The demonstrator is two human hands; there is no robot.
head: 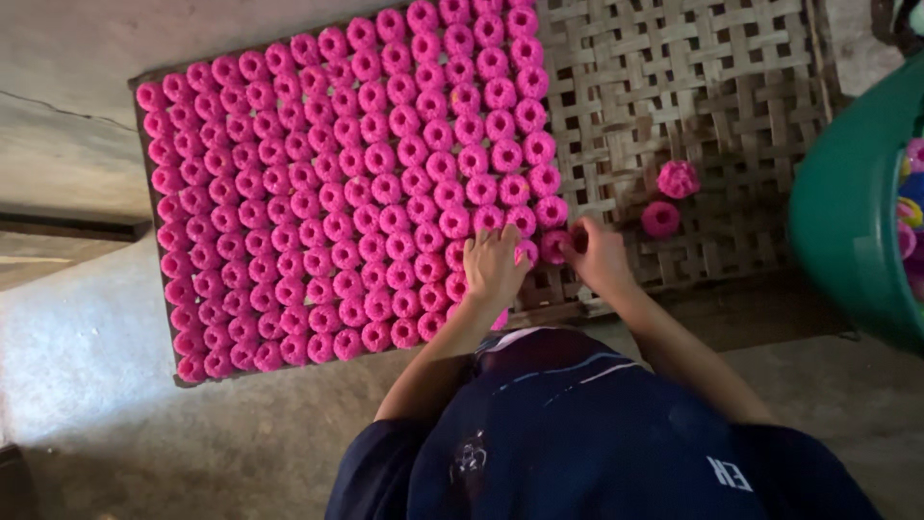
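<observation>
Pink rosette pieces being lined up on a woven tray

The woven tray (674, 87) is filled left to centre with pink rows (346, 183); its right part is bare. Left hand (493, 265) lies spread on the row's edge. Right hand (599, 255) pinches one pink piece (554, 247), seemingly seating it. Two loose pieces (669, 197) wait right of centre, beside a green tub (847, 202).

I count two of my hands: my left hand (493, 267) and my right hand (599, 256). Well over a hundred pink rings (356, 183) sit packed beyond my left fingers, too many to count exactly. Two loose rings (669, 197) lie past my right fingers. One woven tray (693, 87), one green tub (847, 202).
</observation>
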